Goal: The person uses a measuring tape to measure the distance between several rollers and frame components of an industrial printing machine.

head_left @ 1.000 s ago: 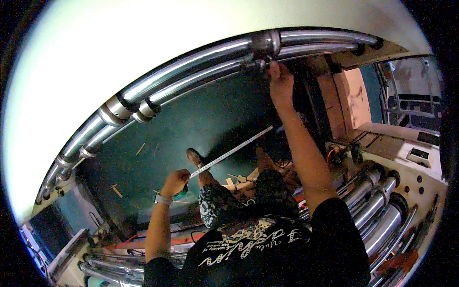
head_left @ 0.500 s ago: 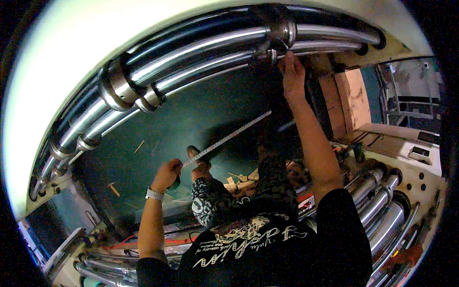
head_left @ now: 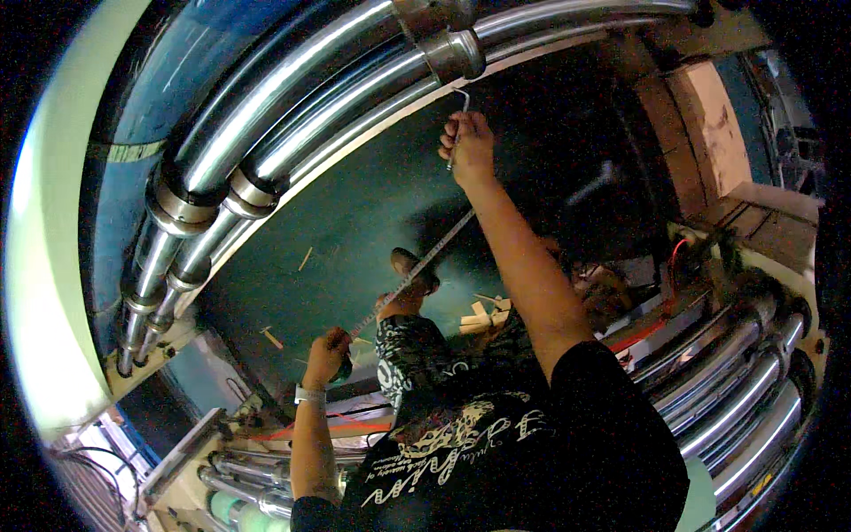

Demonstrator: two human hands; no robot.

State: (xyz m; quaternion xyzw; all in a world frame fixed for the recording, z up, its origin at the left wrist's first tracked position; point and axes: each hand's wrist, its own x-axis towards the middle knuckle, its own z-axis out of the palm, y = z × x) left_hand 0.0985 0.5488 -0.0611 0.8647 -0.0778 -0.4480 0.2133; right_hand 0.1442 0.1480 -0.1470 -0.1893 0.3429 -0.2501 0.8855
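My left hand (head_left: 326,356) is closed around a tape measure, whose dark case is mostly hidden by the fingers. Its pale blade (head_left: 425,263) is drawn out and slants up to the right over the floor. In my right hand (head_left: 472,146), the fingers wrap round a bent metal hex key (head_left: 466,101). The short end of the key points up just below a metal collar (head_left: 457,55) on the shiny shafts, and its straight end sticks out below the fist. A small gap seems to lie between key and collar.
Long chrome shafts (head_left: 332,53) with more collars (head_left: 182,208) curve across the top and left. Wood scraps (head_left: 483,314) and a small hammer-like tool (head_left: 273,337) lie on the floor. More metal rollers (head_left: 731,417) and a red cable (head_left: 675,266) are at the lower right.
The view has shifted toward the shafts. My right hand has come away from the small collar at the right and moved left and lower, with the hex key now visible. The left hand keeps the tape measure.
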